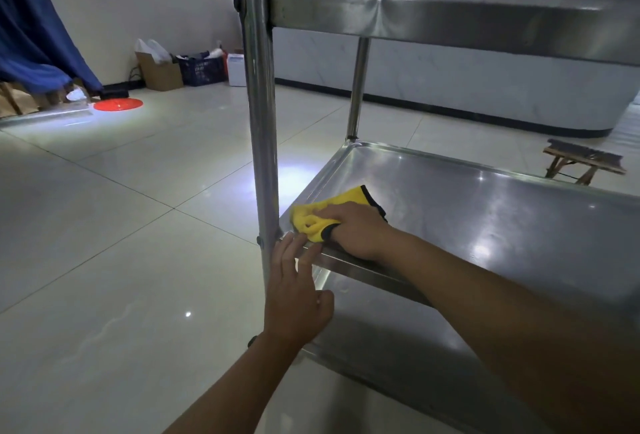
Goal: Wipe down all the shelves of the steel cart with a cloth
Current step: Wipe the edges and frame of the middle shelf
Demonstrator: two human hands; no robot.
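At far left a blue curtain (33, 28) hangs against the wall, with a red disc (118, 105) lying on the tiled floor (104, 225) below it; along the wall beyond stand a cardboard box (160, 71), a dark plastic crate (202, 69) and a white box (236, 69). The near upright post (260, 104) of the steel cart (485, 23) rises through the middle of the scene. A person's left hand (294, 298) reaches up to the front rim of the middle shelf (502, 222) just beside that post, fingers straight and spread, their tips touching the rim, thumb held apart; its grip is open and holds nothing. Just to the right, the right hand (356, 229) lies on a yellow cloth (332, 211) with a dark edging, fingers curled into the bunched fabric, its grip closed on it. The cloth sits in the front left corner of the middle shelf, pressed against the steel. Below, the bottom shelf (398, 340) shows between the two forearms. Behind the cart runs a long white table (485, 87) with a dark base, and at far right a small wooden stool (585, 159) stands on the floor.
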